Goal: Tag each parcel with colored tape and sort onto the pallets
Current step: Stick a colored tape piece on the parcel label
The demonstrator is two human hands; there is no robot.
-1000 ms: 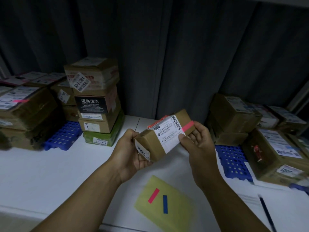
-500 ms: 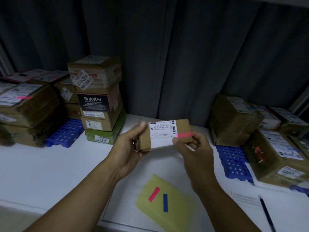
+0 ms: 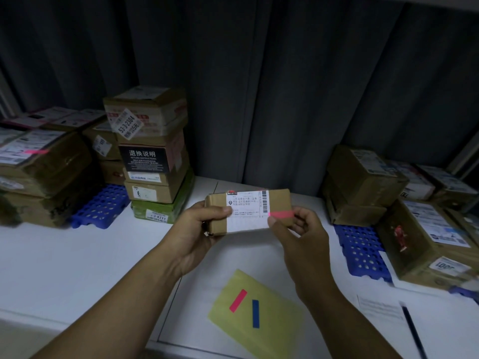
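Observation:
A small brown parcel (image 3: pixel 278 203) with a white shipping label is held above the white table, level and facing me. A strip of pink tape (image 3: pixel 281 214) lies across its right part. My left hand (image 3: pixel 197 234) grips the parcel's left end, thumb on the label. My right hand (image 3: pixel 298 237) holds the right end, thumb at the pink strip. A blue pallet (image 3: pixel 101 206) at the left bears stacked parcels; one (image 3: pixel 44 161) carries pink tape. Another blue pallet (image 3: pixel 363 252) at the right bears more parcels (image 3: pixel 363 174).
A yellow sheet (image 3: pixel 259 314) with one pink strip and one blue strip lies on the table (image 3: pixel 64 268) below my hands. A stack of boxes (image 3: pixel 153 151) stands at the back left. A paper and a pen (image 3: pixel 412 330) lie at the lower right. Dark curtains hang behind.
The parcel has turned from tilted to level with its label facing me. My right thumb has come down by the pink strip. Both hands kept their hold on the parcel.

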